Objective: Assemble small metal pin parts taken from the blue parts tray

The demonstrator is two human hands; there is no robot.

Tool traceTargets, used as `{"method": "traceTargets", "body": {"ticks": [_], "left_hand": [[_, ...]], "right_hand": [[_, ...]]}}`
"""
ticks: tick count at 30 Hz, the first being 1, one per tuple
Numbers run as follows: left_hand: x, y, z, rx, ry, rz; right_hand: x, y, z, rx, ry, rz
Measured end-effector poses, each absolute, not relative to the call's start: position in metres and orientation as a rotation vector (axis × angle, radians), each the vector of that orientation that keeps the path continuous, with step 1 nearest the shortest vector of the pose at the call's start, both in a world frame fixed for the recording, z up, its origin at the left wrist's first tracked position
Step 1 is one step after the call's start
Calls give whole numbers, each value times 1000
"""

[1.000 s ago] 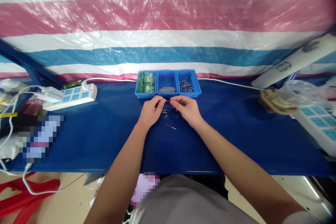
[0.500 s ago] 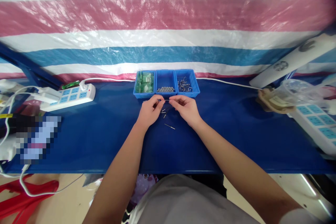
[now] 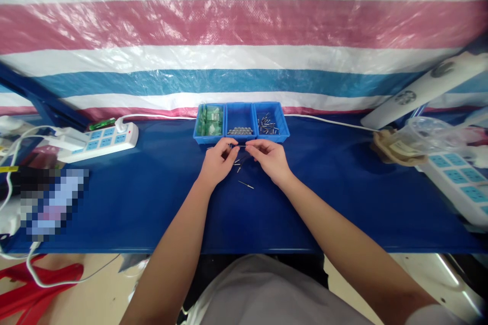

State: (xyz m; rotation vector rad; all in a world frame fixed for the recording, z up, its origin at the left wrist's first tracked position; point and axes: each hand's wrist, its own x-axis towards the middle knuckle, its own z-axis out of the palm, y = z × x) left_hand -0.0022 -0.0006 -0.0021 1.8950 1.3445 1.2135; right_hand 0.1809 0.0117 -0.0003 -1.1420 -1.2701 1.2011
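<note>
My left hand (image 3: 218,162) and my right hand (image 3: 271,160) meet just in front of the blue bins, fingertips pinched. Between them runs a thin metal rivet (image 3: 242,146), gripped at both ends; its ends are hidden by the fingers. On the blue table below lies a loose blind rivet (image 3: 246,184) with a thin stem and a thicker end. A few more small metal pieces (image 3: 237,163) lie beside my left fingertips, partly covered by the hand.
Three joined blue bins hold green plastic packets (image 3: 211,122), small shiny metal parts (image 3: 240,131) and loose rivets (image 3: 268,124). Power strips stand left (image 3: 102,139) and right (image 3: 457,177). A pixelated phone-like object (image 3: 59,203) lies left; a white tube (image 3: 427,91) leans right.
Both hands keep their pinch on the rivet with hardly any movement. The camera view has shifted very slightly.
</note>
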Motion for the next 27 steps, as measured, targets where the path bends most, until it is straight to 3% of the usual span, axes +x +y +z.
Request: {"method": "traceTargets", "body": {"ticks": [27], "left_hand": [[-3, 1, -4, 1919, 1366, 1211]], "right_hand": [[181, 10, -2, -1117, -1400, 1125]]}}
